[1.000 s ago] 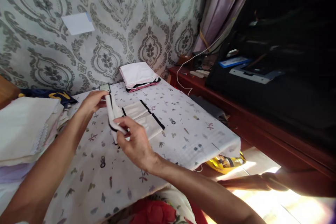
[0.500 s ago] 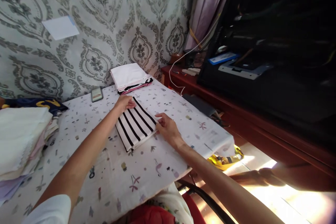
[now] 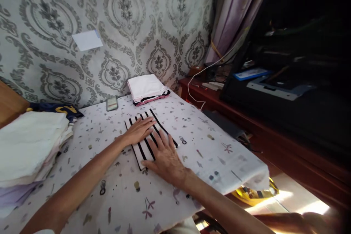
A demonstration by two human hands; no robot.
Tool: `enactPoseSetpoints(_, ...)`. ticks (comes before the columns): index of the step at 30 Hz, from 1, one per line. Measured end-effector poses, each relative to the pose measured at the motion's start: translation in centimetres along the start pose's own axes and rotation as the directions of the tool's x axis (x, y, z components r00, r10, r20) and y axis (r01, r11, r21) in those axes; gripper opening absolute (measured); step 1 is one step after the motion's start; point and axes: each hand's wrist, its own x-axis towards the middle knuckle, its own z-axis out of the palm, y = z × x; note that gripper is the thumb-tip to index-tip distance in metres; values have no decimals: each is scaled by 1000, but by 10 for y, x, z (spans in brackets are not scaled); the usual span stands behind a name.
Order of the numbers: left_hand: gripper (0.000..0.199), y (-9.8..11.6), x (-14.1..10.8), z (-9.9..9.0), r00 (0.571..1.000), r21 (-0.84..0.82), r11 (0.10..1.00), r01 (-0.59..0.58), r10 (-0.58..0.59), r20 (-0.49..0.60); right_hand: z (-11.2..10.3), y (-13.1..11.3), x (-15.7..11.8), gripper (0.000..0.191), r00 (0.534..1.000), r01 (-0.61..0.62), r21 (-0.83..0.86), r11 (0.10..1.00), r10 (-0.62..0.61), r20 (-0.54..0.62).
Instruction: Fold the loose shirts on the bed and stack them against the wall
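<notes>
A: Closest in, it's the bench with its white printed cloth cover (image 3: 123, 203), and straight away we're at the hands!

B: Right hand (image 3: 167, 160) first: palm down, fingers fanned apart, thumb out to the side, gripping nothing.

A: Left hand (image 3: 139, 131) just past it, laid flat as well, fingers out straight and close together, not clamped on anything.

B: And beneath both, flat on the bench, the black-and-white striped, folded fabric piece (image 3: 143, 150)! How far along?

A: Folding looks done, I'd say. With two palms on it, the flattening looks unfinished. Anything left beyond that, I can't tell.

B: But what a tidy look! Bold parallel black stripes on white, straight edges, corners fairly square, lying at a slant. The middle's hidden under the hands.

A: Farther back, near but not touching, sits the stack of folded cloths, white on top with pink and black below (image 3: 148, 87).

B: Behind that, the grey-and-silver damask-patterned wall (image 3: 120, 18)!
</notes>
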Motion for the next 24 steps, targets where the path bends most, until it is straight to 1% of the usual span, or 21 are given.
enactPoseSetpoints(1, 56, -2, 6, -1, 999, 2, 1000, 11, -12, 33, 7, -1, -2, 75, 1000, -8, -12, 1000, 9, 25)
enactPoseSetpoints(2, 56, -5, 12, -2, 998, 3, 1000, 25, -25, 57, 13, -2, -4, 76, 999, -11, -21, 1000, 12, 41)
enactPoseSetpoints(4, 57, -13, 27, -4, 995, 3, 998, 57, -57, 81, 21, 0, -8, 71, 999, 3, -28, 1000, -2, 50)
enactPoseSetpoints(10, 56, -49, 70, -3, 979, -76, 979, 192, -185, 89, 22, 4, -13, 66, 998, 27, -39, 999, -25, 51)
enactPoseSetpoints(12, 52, -58, 79, -4, 977, -70, 974, 214, -211, 40, 22, 3, -12, 66, 997, 28, -31, 999, -26, 66)
enactPoseSetpoints(14, 47, -62, 82, -7, 972, -23, 975, 221, -222, -77, 20, 1, -10, 67, 995, 15, -12, 1000, -14, 98)
enactPoseSetpoints(15, 46, -61, 81, -8, 962, -1, 972, 234, -232, -142, 18, 0, -10, 67, 993, 1, 6, 1000, -2, 120)
enactPoseSetpoints(17, 47, -55, 74, -10, 932, 24, 962, 273, -259, -252, 11, 0, -7, 67, 987, -48, 84, 995, 34, 155)
enactPoseSetpoints(18, 48, -49, 67, -10, 921, 27, 959, 284, -265, -284, 5, 2, -6, 66, 987, -82, 162, 983, 57, 153)
enactPoseSetpoints(19, 49, -41, 58, -9, 918, 29, 959, 282, -261, -298, -1, 4, -5, 64, 988, -119, 269, 956, 87, 125)
enactPoseSetpoints(20, 51, -31, 47, -6, 923, 32, 963, 266, -245, -296, -6, 7, -3, 61, 988, -152, 398, 905, 134, 71)
enactPoseSetpoints(21, 53, -19, 35, -2, 936, 35, 970, 241, -223, -273, -12, 12, -1, 59, 979, -174, 528, 831, 205, -1)
enactPoseSetpoints(22, 55, -5, 21, 3, 952, 31, 977, 212, -199, -232, -17, 16, 1, 59, 954, -185, 641, 745, 292, -65)
enactPoseSetpoints(23, 57, 10, 7, 8, 970, 22, 983, 183, -177, -170, -20, 21, 2, 59, 920, -190, 726, 660, 379, -104)
enactPoseSetpoints(24, 60, 26, -8, 14, 982, 12, 988, 153, -151, -113, -22, 25, 4, 61, 885, -201, 781, 591, 451, -114)
